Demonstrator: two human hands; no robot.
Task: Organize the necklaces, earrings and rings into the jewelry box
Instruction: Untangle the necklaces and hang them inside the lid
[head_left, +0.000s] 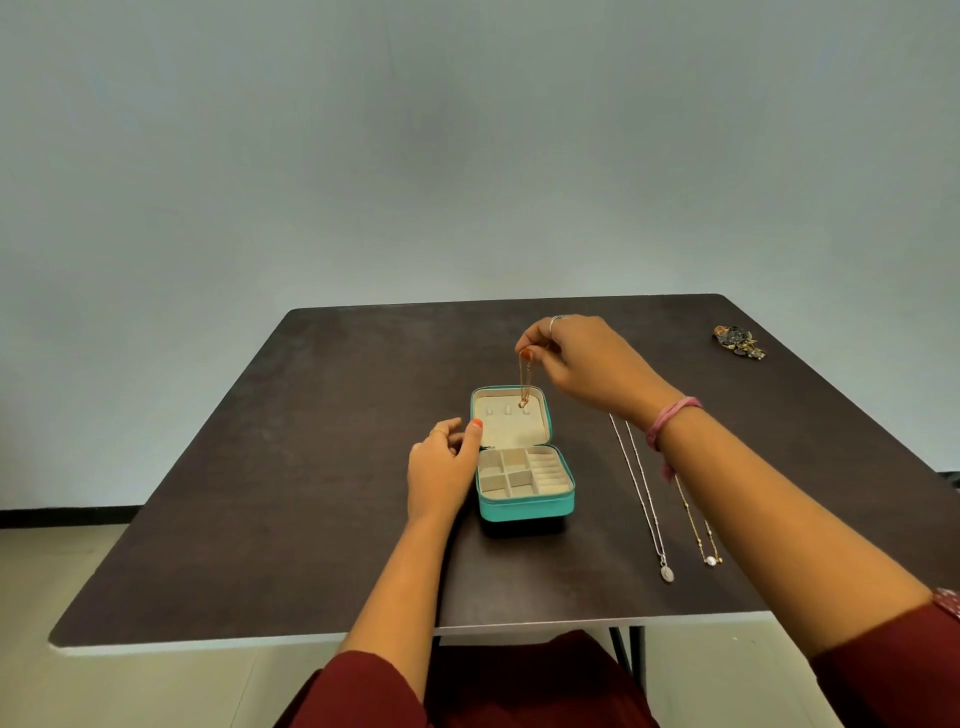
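The right hand (582, 364) has its grip pinched on a gold necklace (524, 382), which hangs doubled in front of the upright lid of the open teal jewelry box (524, 506) on the dark tabletop (311, 493). The left hand (441, 467) rests against the box's left side, fingers loosely curled, thumb touching the lid edge, grasping nothing. To the right lie a silver necklace (644, 499) and a beaded gold necklace (698, 530) side by side, with a small jewelry pile (737, 340) near the far right corner.

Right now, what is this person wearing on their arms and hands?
Both arms are bare from the dark red sleeves near the elbows down. The right hand has a silver ring on one finger and a pink thread band at the wrist. The left hand has a thin gold ring. The nails that show are painted orange-red.
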